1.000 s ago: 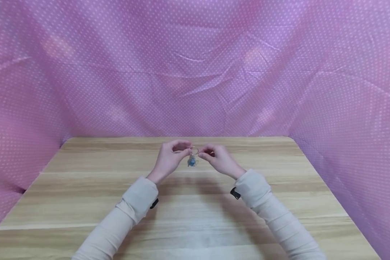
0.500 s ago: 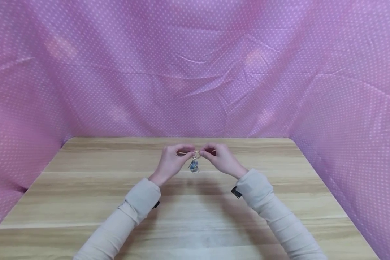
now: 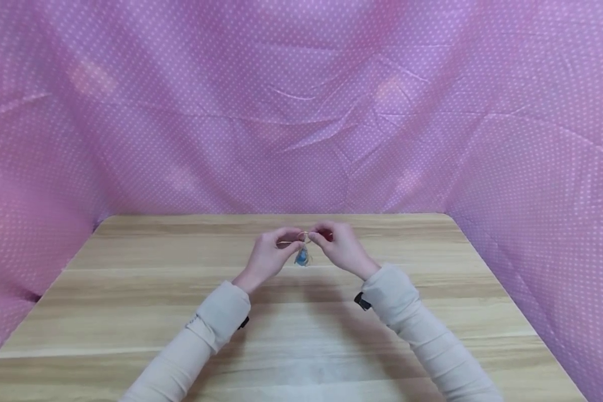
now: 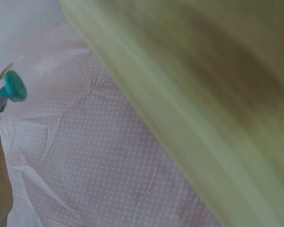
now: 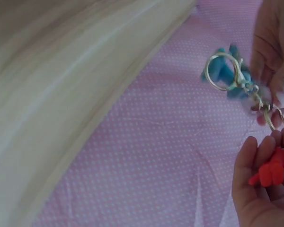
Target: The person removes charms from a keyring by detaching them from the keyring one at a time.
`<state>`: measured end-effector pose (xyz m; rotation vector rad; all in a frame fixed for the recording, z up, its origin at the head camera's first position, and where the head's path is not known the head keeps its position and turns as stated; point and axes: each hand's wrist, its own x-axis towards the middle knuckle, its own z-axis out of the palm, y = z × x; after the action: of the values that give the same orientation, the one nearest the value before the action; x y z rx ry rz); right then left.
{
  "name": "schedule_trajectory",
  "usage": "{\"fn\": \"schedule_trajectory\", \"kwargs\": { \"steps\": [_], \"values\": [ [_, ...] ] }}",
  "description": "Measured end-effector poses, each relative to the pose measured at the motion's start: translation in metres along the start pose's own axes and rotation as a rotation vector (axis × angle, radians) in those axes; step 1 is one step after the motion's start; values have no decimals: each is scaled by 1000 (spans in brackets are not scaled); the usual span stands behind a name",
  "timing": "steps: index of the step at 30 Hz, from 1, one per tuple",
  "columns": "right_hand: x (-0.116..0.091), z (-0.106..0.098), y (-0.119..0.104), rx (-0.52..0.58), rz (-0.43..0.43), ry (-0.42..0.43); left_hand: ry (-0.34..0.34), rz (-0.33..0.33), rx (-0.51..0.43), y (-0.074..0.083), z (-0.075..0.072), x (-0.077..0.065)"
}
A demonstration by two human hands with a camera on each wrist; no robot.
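Both hands are raised over the middle of the table, fingertips close together. In the head view, a blue charm dangles below the fingertips. The right wrist view shows it as a teal figure on a keychain with a large gold ring, a short chain and clasp. My left hand pinches the keychain near its chain. A smaller gold key ring is pinched by my right hand, and a red figure lies against its curled fingers. In the left wrist view the teal charm peeks in at the edge.
A wood-grain table spreads beneath the arms. Pink dotted cloth hangs behind it and along both sides. Dark straps show at the sleeve cuffs.
My left hand has shifted slightly right and down, nearer the right hand. The blue charm has swung and turned, hanging a little lower. The right hand has barely moved.
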<state>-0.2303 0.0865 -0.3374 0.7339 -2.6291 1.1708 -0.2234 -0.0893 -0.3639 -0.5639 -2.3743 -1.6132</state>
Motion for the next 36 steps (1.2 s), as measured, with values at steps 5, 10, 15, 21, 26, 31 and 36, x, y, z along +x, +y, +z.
{"fn": "schedule_trajectory", "kwargs": {
  "steps": [5, 10, 15, 21, 26, 31, 36],
  "values": [
    [-1, 0, 3, 124, 48, 37, -46, -104, -54, 0, 2, 2],
    [-2, 0, 5, 196, 47, 46, -41, -157, -45, 5, -2, 4],
    [-2, 0, 8, 185, 28, 41, -29, -168, -39, 8, -5, 5],
    [-3, 0, 8, 140, 3, 19, -15, -99, 9, 6, -6, 3],
    [-3, 0, 5, 73, -22, 4, -19, 19, 104, 5, -6, -1],
    [-4, -1, 1, -32, -66, 10, -27, 44, 137, 4, -5, -3],
    [-5, 0, 0, -91, -125, 16, -32, 43, 136, 4, -3, -5]
  ]
}}
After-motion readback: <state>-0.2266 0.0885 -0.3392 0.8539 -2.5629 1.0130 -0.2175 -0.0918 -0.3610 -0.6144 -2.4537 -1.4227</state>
